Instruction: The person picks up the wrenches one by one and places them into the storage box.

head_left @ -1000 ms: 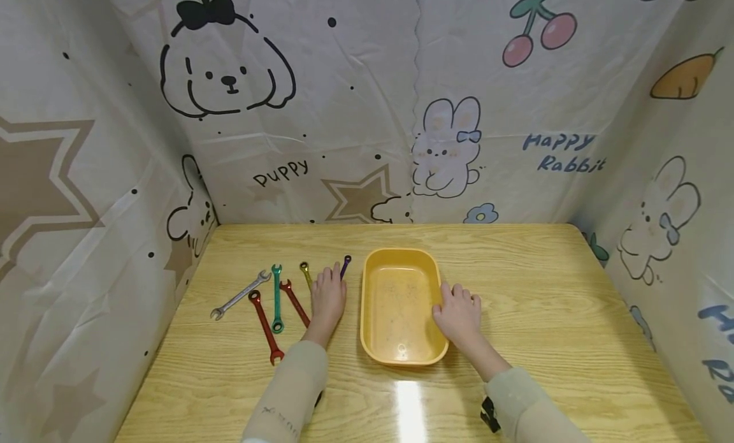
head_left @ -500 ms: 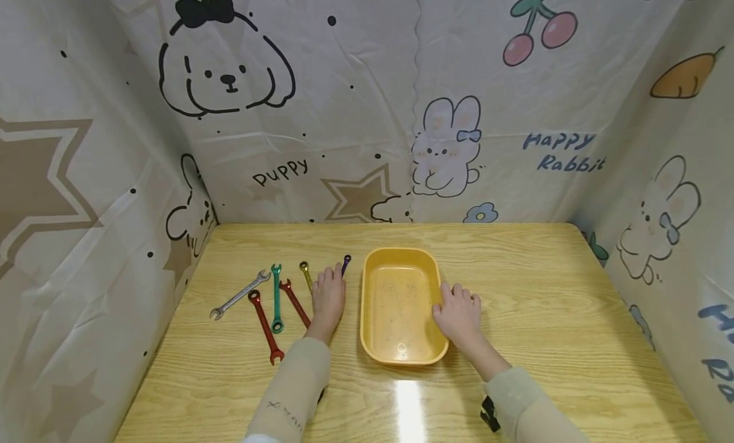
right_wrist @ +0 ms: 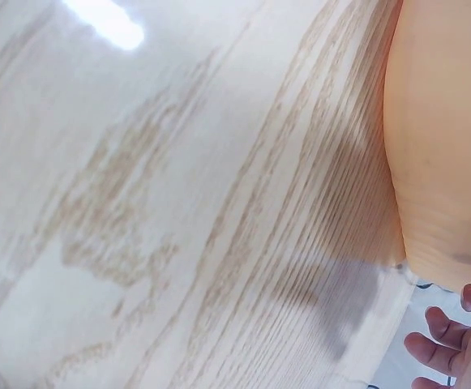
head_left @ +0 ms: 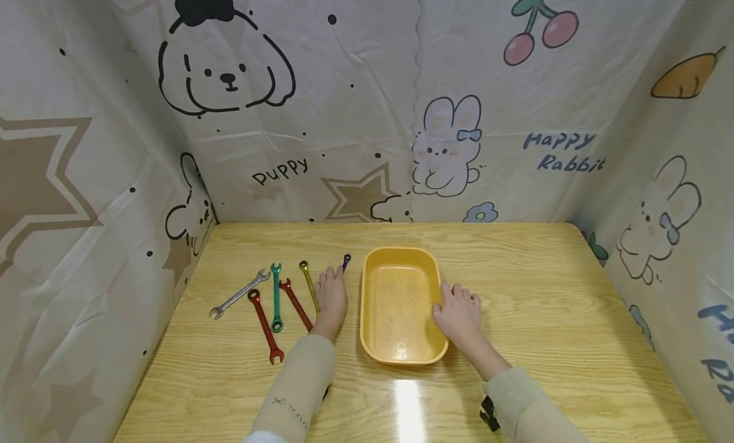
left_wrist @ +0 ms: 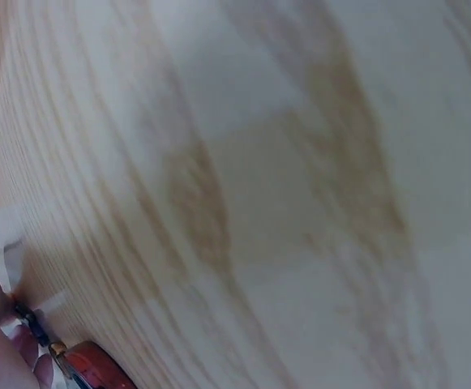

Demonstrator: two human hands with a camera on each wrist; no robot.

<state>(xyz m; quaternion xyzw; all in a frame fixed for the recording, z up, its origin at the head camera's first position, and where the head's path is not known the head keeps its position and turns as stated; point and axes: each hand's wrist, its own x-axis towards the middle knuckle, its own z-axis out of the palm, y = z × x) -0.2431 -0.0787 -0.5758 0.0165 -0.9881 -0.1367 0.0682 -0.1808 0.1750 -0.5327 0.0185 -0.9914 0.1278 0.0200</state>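
My left hand [head_left: 331, 297] pinches a small purple wrench [head_left: 346, 260], whose ring end shows beyond the fingers. In the left wrist view, this dark wrench [left_wrist: 31, 321] lies between thumb and fingers. A yellow wrench [head_left: 308, 283] lies just left of the hand, and a red wrench [head_left: 295, 303] runs partly behind the wrist. My right hand [head_left: 460, 312] holds the right rim of a yellow plastic tray [head_left: 369, 354], thumb over the edge. In the right wrist view, its fingers [right_wrist: 434, 356] are bent beside the tray's outer wall [right_wrist: 438, 146].
Further left on the wooden table [head_left: 527, 283] lie a silver wrench [head_left: 239, 295], a green wrench [head_left: 277, 297] and another red wrench [head_left: 266, 325]. Printed cloth [head_left: 355, 124] walls in the back and sides of the table.
My left hand has shifted slightly right and nearer, uncovering more of the yellow wrench. The right hand and the tray have stayed in place.
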